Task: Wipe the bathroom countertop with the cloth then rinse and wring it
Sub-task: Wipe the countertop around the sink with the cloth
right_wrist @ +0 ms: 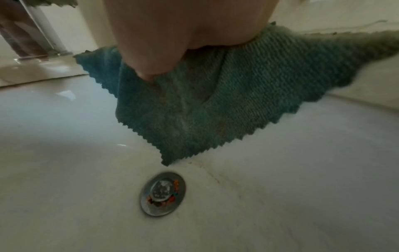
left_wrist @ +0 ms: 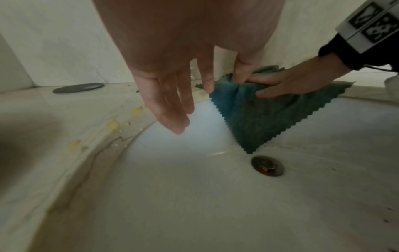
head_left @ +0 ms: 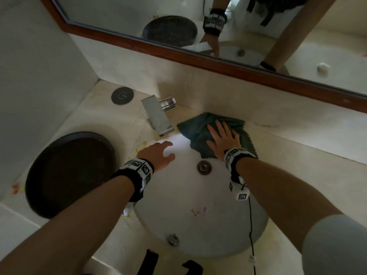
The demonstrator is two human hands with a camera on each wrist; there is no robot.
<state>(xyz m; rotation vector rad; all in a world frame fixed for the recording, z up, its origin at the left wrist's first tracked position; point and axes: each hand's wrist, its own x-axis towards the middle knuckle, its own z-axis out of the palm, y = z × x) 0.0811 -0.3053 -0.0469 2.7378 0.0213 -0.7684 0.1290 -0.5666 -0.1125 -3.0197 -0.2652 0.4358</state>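
Note:
A dark teal cloth (head_left: 195, 129) with zigzag edges lies on the pale marble countertop (head_left: 297, 139) behind the sink, one corner hanging into the basin. My right hand (head_left: 223, 136) presses flat on it with straight, spread fingers. The left wrist view shows the cloth (left_wrist: 257, 119) draped over the rim under that right hand (left_wrist: 289, 85). In the right wrist view the cloth (right_wrist: 207, 109) hangs just above the drain (right_wrist: 163, 193). My left hand (head_left: 160, 153) hovers over the white sink (head_left: 178, 195), fingers relaxed and holding nothing; its fingers (left_wrist: 170, 105) point down toward the basin.
A chrome faucet (head_left: 158, 116) stands left of the cloth. A dark round tray (head_left: 69, 173) sits on the counter at left, a small dark disc (head_left: 122, 95) behind it. Yellow and orange specks (left_wrist: 113, 125) dot the counter by the rim. A wood-framed mirror (head_left: 198, 56) runs above.

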